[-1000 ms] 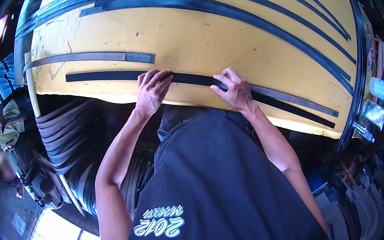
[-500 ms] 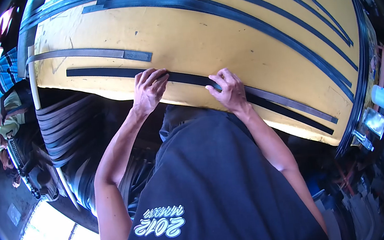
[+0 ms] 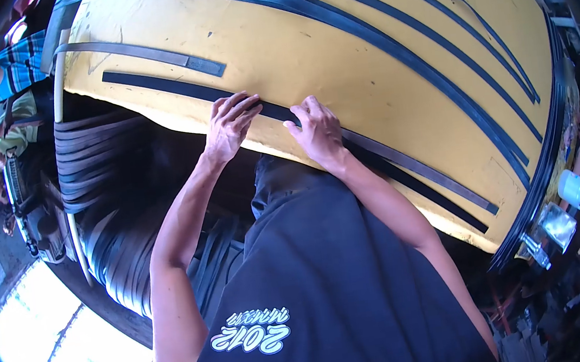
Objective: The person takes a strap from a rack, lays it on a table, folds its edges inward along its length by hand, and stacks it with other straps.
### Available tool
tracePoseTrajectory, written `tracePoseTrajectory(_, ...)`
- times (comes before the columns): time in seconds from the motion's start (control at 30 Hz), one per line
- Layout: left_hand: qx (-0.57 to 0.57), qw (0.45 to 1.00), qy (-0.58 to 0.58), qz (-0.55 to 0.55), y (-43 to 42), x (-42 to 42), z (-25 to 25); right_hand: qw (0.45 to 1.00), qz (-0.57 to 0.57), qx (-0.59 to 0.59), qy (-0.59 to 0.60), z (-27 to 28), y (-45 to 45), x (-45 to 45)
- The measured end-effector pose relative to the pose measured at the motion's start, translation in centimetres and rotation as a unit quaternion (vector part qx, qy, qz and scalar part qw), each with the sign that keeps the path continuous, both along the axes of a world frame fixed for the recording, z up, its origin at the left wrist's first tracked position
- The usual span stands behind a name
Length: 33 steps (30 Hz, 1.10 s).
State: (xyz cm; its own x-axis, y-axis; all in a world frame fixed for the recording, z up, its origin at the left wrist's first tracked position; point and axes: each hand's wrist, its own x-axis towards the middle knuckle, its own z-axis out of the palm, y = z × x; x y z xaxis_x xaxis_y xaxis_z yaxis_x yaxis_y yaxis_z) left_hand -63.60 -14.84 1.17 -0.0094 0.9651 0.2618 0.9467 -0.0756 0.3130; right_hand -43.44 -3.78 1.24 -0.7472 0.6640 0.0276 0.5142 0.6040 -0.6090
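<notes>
A long flat black strip (image 3: 160, 85), which looks like rubber, lies along the near edge of the yellow table. My left hand (image 3: 231, 125) is closed at the strip's middle, its bent fingers gripping the edge. A short way to the right, my right hand (image 3: 317, 130) pinches the same strip between thumb and fingers; its fingertips are partly hidden. Beyond my right hand, a greyish-brown strip (image 3: 420, 174) runs alongside the black one. Another grey strip (image 3: 142, 49) rests just above the black strip's left end.
Several long dark strips (image 3: 359, 36) stretch across the yellow table (image 3: 276, 48). More strips hang in a bundle (image 3: 100, 158) at the lower left. A white plastic jug (image 3: 575, 190) and a clear bottle (image 3: 536, 251) sit at right. Other people (image 3: 17, 72) are at far left.
My right hand has slid left along the black strip, nearer my left hand. My left hand stays on the strip. The camera view has tilted slightly.
</notes>
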Motion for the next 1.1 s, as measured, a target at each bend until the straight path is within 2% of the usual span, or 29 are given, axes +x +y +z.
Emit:
tracePoseTrajectory(0.13, -0.005, 0.999, 0.019, 0.039, -0.8, 0.0, 0.0, 1.000, 0.018, 0.010, -0.010, 0.5, -0.1, -0.7)
tracePoseTrajectory(0.47, 0.020, 0.997, -0.042, 0.065, -1.1, 0.3, -0.9, 0.997, -0.002, -0.075, -0.014, 2.0, 1.0, 3.9)
tracePoseTrajectory(0.67, 0.051, 0.992, -0.084, 0.082, -0.7, 0.9, -0.6, 0.997, -0.013, -0.075, -0.021, 3.0, 1.1, 5.6)
tracePoseTrajectory(0.73, 0.056, 0.984, -0.118, 0.121, -0.4, 1.4, -0.5, 0.997, -0.020, -0.072, -0.016, 3.0, 1.3, 5.6)
tracePoseTrajectory(0.9, 0.077, 0.971, -0.112, 0.196, 0.5, 2.7, -1.2, 0.997, -0.023, -0.072, -0.014, 3.0, 1.3, 5.9)
tracePoseTrajectory(1.1, 0.062, 0.971, -0.094, 0.209, 0.8, 3.3, -1.1, 0.997, -0.019, -0.079, 0.007, 2.6, 1.1, 6.2)
